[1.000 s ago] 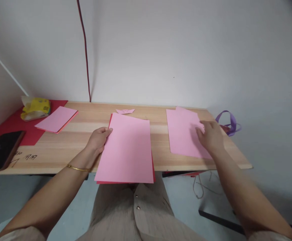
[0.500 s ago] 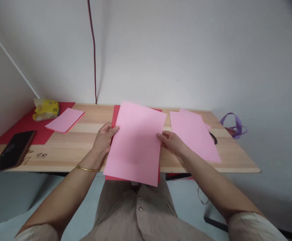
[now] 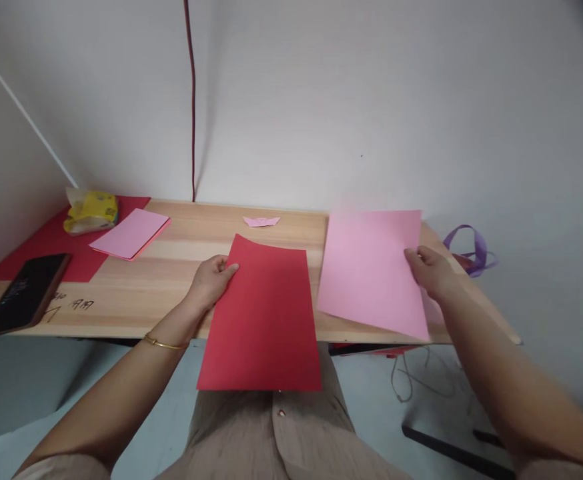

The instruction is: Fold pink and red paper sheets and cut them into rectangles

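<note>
My left hand (image 3: pixel 213 280) pinches the left edge of a sheet of red paper (image 3: pixel 266 320), thumb on top. The red sheet sticks out past the table's front edge, over my lap. To the right, my right hand (image 3: pixel 430 272) grips the right edge of a sheet of pink paper (image 3: pixel 371 270), which is slightly blurred along its far edge. Part of another pink sheet shows beneath my right hand. A small folded pink paper boat (image 3: pixel 261 221) lies near the back of the table.
On the left, a stack of pink and red paper (image 3: pixel 131 233) lies by a yellow tissue pack (image 3: pixel 91 213) on a red sheet (image 3: pixel 26 251). A dark tablet (image 3: pixel 24 293) rests near the front edge of the wooden table (image 3: pixel 156 293). Purple ribbon handles (image 3: pixel 480 250) show beyond the right end.
My right hand has carried the pink sheet from in front of me to the right, over the other pink sheets. The red sheet in my left hand and the paper boat are now uncovered.
</note>
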A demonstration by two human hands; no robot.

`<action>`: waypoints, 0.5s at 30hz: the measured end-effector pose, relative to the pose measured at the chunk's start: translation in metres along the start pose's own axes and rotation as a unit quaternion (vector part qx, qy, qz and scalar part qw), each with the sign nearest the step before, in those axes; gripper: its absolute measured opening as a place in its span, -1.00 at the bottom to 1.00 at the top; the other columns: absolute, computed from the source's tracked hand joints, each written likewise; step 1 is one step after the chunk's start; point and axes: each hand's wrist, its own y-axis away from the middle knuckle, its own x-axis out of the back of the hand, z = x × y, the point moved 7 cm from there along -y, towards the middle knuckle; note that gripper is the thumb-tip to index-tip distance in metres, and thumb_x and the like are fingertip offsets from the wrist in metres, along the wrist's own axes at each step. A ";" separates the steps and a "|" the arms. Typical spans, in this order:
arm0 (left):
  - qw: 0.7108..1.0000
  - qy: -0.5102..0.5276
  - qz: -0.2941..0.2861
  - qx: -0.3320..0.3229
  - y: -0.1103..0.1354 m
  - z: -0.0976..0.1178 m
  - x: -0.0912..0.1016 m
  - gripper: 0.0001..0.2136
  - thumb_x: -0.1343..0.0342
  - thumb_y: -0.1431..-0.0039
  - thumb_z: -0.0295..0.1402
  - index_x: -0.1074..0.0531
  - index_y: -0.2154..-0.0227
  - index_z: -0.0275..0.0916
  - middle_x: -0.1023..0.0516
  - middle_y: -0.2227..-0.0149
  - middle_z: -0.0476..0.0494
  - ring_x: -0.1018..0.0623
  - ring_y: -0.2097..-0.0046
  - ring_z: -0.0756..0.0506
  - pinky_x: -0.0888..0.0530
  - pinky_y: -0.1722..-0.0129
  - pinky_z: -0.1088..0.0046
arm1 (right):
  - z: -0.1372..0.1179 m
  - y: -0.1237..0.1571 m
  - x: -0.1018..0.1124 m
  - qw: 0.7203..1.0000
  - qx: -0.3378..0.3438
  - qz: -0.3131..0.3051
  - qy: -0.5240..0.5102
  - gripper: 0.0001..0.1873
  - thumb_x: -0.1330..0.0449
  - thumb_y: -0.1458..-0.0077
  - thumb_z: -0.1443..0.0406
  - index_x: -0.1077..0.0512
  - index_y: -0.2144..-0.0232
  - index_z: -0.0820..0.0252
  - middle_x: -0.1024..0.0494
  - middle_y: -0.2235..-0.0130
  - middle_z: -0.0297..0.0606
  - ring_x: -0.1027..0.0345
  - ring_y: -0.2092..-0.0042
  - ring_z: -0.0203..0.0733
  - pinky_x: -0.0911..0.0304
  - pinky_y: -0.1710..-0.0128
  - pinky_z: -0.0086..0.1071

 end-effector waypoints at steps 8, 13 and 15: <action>0.882 -0.406 -0.019 -0.239 0.025 0.045 0.014 -0.61 -0.05 -0.15 -0.34 -0.42 -0.06 -0.24 -0.50 -0.04 -0.32 -0.49 -0.08 -0.29 -0.38 -0.10 0.13 | 0.068 -0.028 0.032 0.986 -0.058 0.043 0.149 -0.65 -0.04 -0.11 -0.07 -0.37 0.36 0.01 -0.46 0.46 -0.18 -0.42 0.27 0.17 -0.31 0.22 0.07; 0.759 -0.500 -0.264 -0.323 0.071 0.027 0.027 -0.38 -0.08 -0.19 -0.34 -0.12 -0.32 -0.05 -0.20 -0.33 -0.19 -0.23 -0.33 -0.24 -0.25 -0.25 0.20 | 0.012 -0.010 0.027 0.978 0.086 0.101 0.163 -0.54 0.04 -0.21 0.01 -0.39 0.08 0.20 -0.51 0.21 0.06 -0.41 0.11 0.16 -0.30 0.10 0.05; 0.709 -0.541 -0.322 -0.318 0.092 0.008 0.032 -0.10 -0.28 -0.02 -0.31 0.08 -0.37 0.01 -0.08 -0.38 -0.20 -0.11 -0.37 -0.29 -0.21 -0.27 0.11 | -0.025 0.011 0.011 0.977 0.153 0.074 0.132 -0.53 0.02 -0.21 0.00 -0.41 0.07 0.20 -0.51 0.13 0.04 -0.41 0.12 0.08 -0.33 0.10 -0.04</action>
